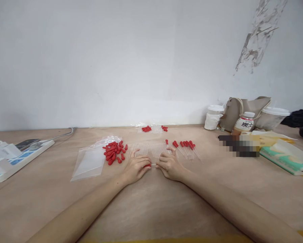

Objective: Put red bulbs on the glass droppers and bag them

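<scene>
My left hand (pixel 138 168) pinches a red rubber dropper bulb (pixel 147 165) between thumb and fingers. Facing it, my right hand (pixel 172 164) is closed on a thin clear dropper tube (pixel 153 165), whose end points at the bulb; whether it sits inside the bulb I cannot tell. Just beyond both hands lie rows of loose clear tubes (pixel 156 148). A heap of red bulbs (pixel 113 152) is beside my left hand, partly on clear plastic bags (pixel 89 163). To the right of my right hand lie several droppers with red bulbs fitted (pixel 189 145).
Bagged red bulbs (pixel 146 128) lie by the wall. At left are a power strip (pixel 27 158) and a phone (pixel 27 144). On the right stand a lidded cup (pixel 213 118), a bottle (pixel 244 124), a bag (pixel 232 111) and a tissue pack (pixel 285 157).
</scene>
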A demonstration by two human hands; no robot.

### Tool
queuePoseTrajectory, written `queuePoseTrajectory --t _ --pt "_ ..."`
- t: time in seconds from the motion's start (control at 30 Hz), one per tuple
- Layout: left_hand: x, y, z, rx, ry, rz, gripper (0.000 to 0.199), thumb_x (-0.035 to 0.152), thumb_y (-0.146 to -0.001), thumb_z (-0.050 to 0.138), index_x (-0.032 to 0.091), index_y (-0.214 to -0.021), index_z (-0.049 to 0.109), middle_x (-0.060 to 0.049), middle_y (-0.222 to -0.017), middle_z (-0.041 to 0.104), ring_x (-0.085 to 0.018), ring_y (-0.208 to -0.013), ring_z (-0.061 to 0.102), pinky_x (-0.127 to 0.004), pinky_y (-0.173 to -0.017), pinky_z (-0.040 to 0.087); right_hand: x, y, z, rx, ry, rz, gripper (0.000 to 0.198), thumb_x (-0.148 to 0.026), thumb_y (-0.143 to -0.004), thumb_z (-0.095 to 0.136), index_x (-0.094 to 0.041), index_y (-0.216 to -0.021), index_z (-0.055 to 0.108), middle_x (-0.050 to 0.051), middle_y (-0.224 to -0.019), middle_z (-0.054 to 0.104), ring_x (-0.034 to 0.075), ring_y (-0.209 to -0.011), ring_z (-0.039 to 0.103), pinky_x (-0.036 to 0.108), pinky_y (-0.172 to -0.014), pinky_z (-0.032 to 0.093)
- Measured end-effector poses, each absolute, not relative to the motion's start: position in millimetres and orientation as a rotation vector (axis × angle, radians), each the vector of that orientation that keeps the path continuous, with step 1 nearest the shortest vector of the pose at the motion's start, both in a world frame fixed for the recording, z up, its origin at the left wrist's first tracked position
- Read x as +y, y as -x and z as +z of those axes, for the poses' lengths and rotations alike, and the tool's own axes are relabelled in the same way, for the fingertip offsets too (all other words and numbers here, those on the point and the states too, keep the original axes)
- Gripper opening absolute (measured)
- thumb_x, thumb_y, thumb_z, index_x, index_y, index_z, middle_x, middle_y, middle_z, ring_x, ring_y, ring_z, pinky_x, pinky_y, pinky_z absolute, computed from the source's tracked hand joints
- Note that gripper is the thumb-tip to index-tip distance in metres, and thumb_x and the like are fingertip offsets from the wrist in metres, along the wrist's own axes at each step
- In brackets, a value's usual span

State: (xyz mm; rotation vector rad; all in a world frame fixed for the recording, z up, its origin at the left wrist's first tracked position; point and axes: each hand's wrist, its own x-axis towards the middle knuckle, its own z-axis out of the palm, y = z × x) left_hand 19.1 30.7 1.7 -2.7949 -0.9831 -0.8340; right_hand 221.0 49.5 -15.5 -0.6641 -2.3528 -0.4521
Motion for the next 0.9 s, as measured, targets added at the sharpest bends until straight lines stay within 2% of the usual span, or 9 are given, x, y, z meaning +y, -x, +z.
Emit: queuePoseTrajectory --t 0.1,0.2,0.3,0.43,0.63,0.9 --pt "33 -17 -1 -1.001 2.814 -0.83 0.017 0.025 -0.084 0.047 0.023 -0.091 0.062 -0.003 -0.094 0.066 -0.019 -0.1 0.055 -0.045 -0.1 0.013 47 -222 -16 -2.369 0.713 -0.438 0.02 -0.022 -0.082 0.044 -0.019 -0.068 0.058 -0.001 -0.062 0.055 0.012 -0.071 0.045 0.041 -0.088 0.014" --pt "33 -13 -3 -1.077 2.823 -0.789 0.022 0.028 -0.084 0.047 0.027 -0.102 0.059 -0.003 -0.107 0.062 -0.02 -0.113 0.046 -0.044 -0.099 0.02 45 -225 -16 -2.359 0.799 -0.481 0.016 -0.024 -0.082 0.046 -0.022 -0.075 0.06 0.0 -0.073 0.058 0.014 -0.075 0.045 0.041 -0.085 0.016" --pt "29 -9 -3 -1.148 2.848 -0.693 0.034 0.031 -0.087 0.041 0.028 -0.12 0.047 -0.004 -0.127 0.046 -0.02 -0.122 0.034 -0.042 -0.099 0.025 48 -234 -14 -2.348 0.877 -0.578 0.016 -0.022 -0.082 0.045 -0.022 -0.078 0.061 0.002 -0.078 0.059 0.015 -0.076 0.045 0.039 -0.079 0.019" --pt "25 -4 0 -1.246 2.856 -0.581 0.047 0.037 -0.087 0.038 0.028 -0.132 0.027 -0.006 -0.138 0.03 -0.021 -0.128 0.022 -0.043 -0.102 0.021 63 -257 -7 -2.174 1.174 -0.59 0.02 -0.025 -0.082 0.044 -0.02 -0.075 0.062 0.006 -0.078 0.061 0.018 -0.08 0.046 0.037 -0.075 0.02" --pt "29 -2 -5 -1.368 2.824 -0.403 0.049 0.047 -0.087 0.031 0.03 -0.132 0.027 -0.006 -0.141 0.02 -0.024 -0.129 0.015 -0.046 -0.103 0.014 85 -282 -5 -1.833 1.824 -0.364 0.027 -0.034 -0.082 0.04 -0.02 -0.082 0.063 0.007 -0.08 0.065 0.021 -0.081 0.051 0.037 -0.075 0.022" --pt "27 -3 -3 -1.448 2.812 -0.285 0.05 0.052 -0.087 0.025 0.03 -0.131 0.03 -0.009 -0.14 0.02 -0.023 -0.129 0.014 -0.046 -0.102 0.014 92 -284 -8 -1.775 2.016 -0.209 0.028 -0.036 -0.076 0.045 -0.019 -0.091 0.06 0.008 -0.081 0.064 0.024 -0.081 0.056 0.037 -0.075 0.026"
